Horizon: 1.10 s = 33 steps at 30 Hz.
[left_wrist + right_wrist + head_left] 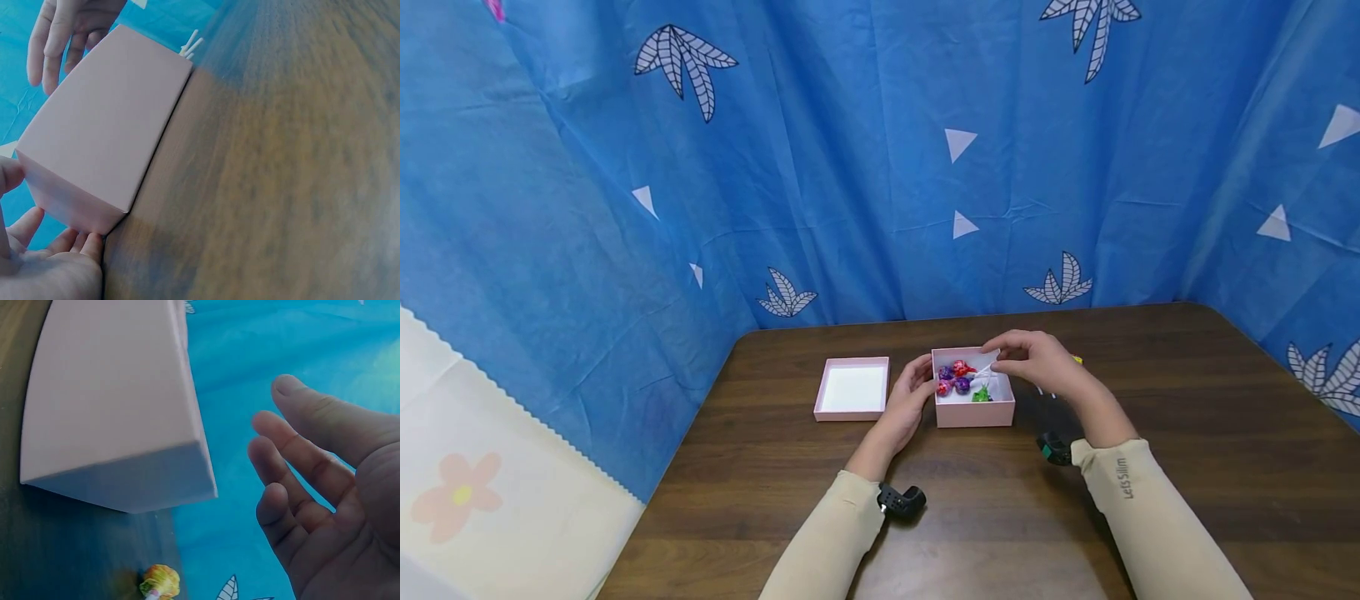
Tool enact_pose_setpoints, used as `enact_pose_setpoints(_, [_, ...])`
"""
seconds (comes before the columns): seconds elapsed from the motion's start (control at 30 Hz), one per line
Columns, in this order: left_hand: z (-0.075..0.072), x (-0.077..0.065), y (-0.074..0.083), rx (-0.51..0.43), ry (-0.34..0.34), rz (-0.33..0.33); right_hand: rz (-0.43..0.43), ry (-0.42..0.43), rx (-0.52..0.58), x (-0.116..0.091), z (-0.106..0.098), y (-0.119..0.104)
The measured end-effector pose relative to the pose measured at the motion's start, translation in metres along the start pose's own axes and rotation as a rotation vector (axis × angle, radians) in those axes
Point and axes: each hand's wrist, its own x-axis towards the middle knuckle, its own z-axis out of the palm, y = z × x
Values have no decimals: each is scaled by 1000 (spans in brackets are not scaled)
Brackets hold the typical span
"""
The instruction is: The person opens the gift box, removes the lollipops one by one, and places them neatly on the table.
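A pink open box [974,415] with a white inside stands on the table. In it lie several wrapped lollipops, among them red ones [962,367], purple ones [962,386] and a green one [982,394]; their white sticks point to the right. My left hand [908,398] is at the box's left wall, its fingertips against the side in the left wrist view. Over the box's right rim hovers my right hand [1036,360], fingers loosely bent. Nothing shows between its thumb and fingers [275,503] in the right wrist view.
The white-lined pink lid [852,390] lies left of the box. A yellow-orange wrapped lollipop [160,579] lies to the right, mostly behind my right hand in the head view; white sticks [190,47] show beside the box. A blue curtain [865,167] hangs behind the table.
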Motion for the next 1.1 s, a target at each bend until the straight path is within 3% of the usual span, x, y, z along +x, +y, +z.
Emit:
enact_pose_setpoints(0.53, [3, 1, 1, 1, 3, -4, -22, -158, -73, 6, 15, 7])
enact_pose_setpoints(1.1, [0, 3, -2, -20, -12, 12, -66, -357, -247, 26, 25, 1])
